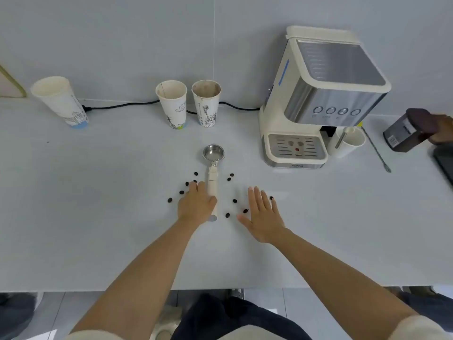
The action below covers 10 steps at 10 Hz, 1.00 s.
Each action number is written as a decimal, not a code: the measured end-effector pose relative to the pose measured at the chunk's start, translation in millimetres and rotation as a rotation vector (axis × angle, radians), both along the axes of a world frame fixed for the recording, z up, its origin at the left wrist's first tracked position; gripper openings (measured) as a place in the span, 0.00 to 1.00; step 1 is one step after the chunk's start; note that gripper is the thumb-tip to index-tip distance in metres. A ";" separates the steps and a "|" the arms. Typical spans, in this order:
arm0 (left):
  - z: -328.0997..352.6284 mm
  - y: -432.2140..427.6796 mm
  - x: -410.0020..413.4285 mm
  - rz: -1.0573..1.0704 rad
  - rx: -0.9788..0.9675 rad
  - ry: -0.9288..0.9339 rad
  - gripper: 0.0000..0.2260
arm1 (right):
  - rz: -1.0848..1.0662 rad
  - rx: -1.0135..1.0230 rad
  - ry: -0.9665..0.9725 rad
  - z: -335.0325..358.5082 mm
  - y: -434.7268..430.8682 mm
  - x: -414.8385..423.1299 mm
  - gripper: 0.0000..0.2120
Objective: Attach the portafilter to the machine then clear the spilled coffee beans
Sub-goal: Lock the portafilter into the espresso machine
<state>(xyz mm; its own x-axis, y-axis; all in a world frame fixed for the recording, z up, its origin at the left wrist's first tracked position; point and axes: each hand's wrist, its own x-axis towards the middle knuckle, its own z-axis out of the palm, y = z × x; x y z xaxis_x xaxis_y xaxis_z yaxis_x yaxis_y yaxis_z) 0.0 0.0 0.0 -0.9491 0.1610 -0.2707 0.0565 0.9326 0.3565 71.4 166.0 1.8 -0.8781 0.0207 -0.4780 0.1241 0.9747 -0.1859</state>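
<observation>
Portafilter (212, 173): lies flat on the tabletop (98, 217) near the middle, metal basket at the far end, cream handle pointing near; not yet on the machine (316, 99), which stands far right.
Left hand (196, 204): rests on the handle's left side, fingers (196, 186) loosely curled over it, not visibly closed around it.
Right hand (263, 217): flat and spread on the tabletop just right of the handle, holding nothing.
Coffee beans (234, 200): scattered on both sides of the handle, some touching or under the hands.
Risk: lifting or swinging the handle could flick nearby beans away or off the near edge.
Risk: a loose one-sided hold may let the heavy basket end tip and drop.
</observation>
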 end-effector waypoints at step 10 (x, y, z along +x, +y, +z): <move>9.2 7.6 -28.8 0.323 0.359 -0.394 0.19 | 0.153 0.117 -0.144 -23.1 2.0 4.2 0.36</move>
<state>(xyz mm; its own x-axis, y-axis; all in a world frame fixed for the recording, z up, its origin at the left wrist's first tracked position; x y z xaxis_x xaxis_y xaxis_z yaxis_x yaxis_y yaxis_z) -28.8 7.6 9.2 -0.8047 0.0281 -0.5930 -0.4085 0.6985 0.5875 75.6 168.0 -21.3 -0.7981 -0.0443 -0.6009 -0.0091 0.9981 -0.0615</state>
